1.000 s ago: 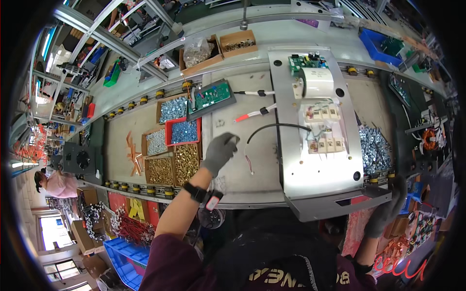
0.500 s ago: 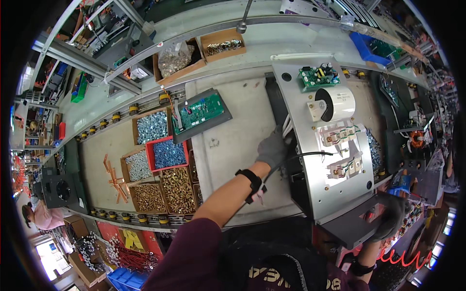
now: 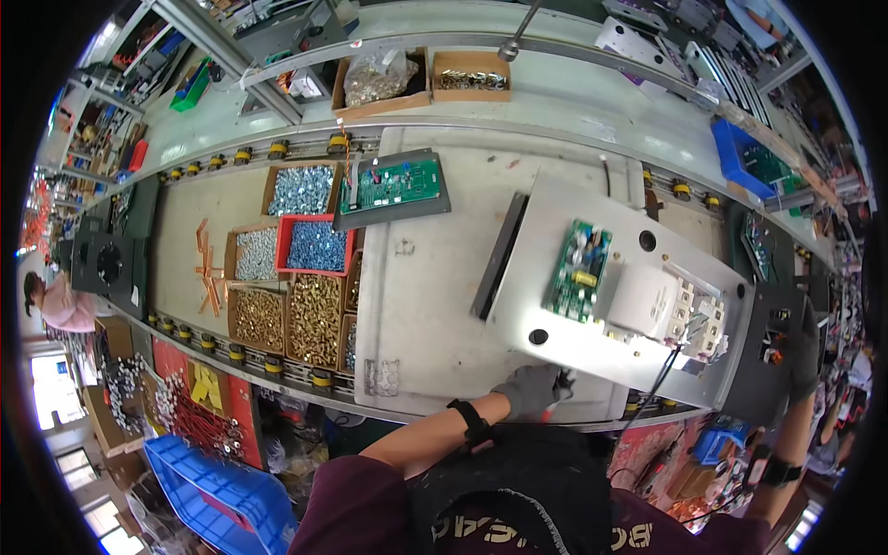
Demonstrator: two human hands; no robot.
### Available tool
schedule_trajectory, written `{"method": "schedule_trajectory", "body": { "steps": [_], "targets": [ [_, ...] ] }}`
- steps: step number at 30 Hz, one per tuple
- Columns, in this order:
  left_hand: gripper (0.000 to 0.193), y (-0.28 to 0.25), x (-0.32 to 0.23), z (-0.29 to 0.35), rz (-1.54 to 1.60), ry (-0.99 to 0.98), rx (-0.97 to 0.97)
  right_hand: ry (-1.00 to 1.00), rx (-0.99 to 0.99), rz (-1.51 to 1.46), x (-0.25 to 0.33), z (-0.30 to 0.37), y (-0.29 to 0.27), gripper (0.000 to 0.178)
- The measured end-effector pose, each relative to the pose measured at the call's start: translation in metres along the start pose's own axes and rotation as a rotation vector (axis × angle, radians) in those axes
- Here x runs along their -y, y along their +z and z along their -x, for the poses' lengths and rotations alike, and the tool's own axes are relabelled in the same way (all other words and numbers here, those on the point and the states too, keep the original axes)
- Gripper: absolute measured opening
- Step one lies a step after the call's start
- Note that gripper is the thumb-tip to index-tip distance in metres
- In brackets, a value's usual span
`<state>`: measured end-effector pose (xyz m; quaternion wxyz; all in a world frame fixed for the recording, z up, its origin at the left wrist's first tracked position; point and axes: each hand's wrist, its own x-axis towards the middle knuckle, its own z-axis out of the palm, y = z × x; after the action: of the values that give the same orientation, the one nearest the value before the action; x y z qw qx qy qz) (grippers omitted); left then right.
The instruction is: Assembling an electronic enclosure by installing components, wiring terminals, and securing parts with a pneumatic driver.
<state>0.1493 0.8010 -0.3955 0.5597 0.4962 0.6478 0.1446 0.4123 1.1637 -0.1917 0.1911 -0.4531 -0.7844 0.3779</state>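
Observation:
A silver metal chassis (image 3: 564,213) lies at a slant on the worktable, with a green circuit board (image 3: 581,270), a white cylindrical capacitor (image 3: 641,301) and terminal blocks (image 3: 700,322) on top. Its right end carries a dark panel (image 3: 760,356). My right hand (image 3: 803,359), in a grey glove, is closed on that panel's outer edge. Below the chassis' near-left corner, at the table's front edge, is my gloved left hand (image 3: 531,390). Its fingers are curled around a small dark item I cannot make out. A black cable (image 3: 659,379) runs from the terminal blocks over the chassis' near edge.
On the left stand a red bin (image 3: 284,248) and cardboard boxes of fasteners (image 3: 256,317). Copper strips (image 3: 207,268) lie beyond them. A dark plate with a green board (image 3: 402,182) rests at the back. Blue crates (image 3: 190,486) stand low left and back right.
The chassis has turned counterclockwise, its dark-panel end swinging to the right with my right hand. My left hand has come back from beside the chassis to the table's front edge.

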Motion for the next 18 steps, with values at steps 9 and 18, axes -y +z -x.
{"method": "schedule_trajectory", "body": {
  "steps": [9, 18],
  "targets": [
    [0.036, 0.093, 0.06, 0.074, -0.031, 0.152, -0.208, -0.277, 0.434, 0.102, 0.122, -0.186, 0.103, 0.067],
    [0.023, -0.021, 0.175, 0.122, 0.709, -0.112, -0.217, -0.938, 0.504, 0.142, 0.251, -0.201, 0.222, 0.051]
  ]
}}
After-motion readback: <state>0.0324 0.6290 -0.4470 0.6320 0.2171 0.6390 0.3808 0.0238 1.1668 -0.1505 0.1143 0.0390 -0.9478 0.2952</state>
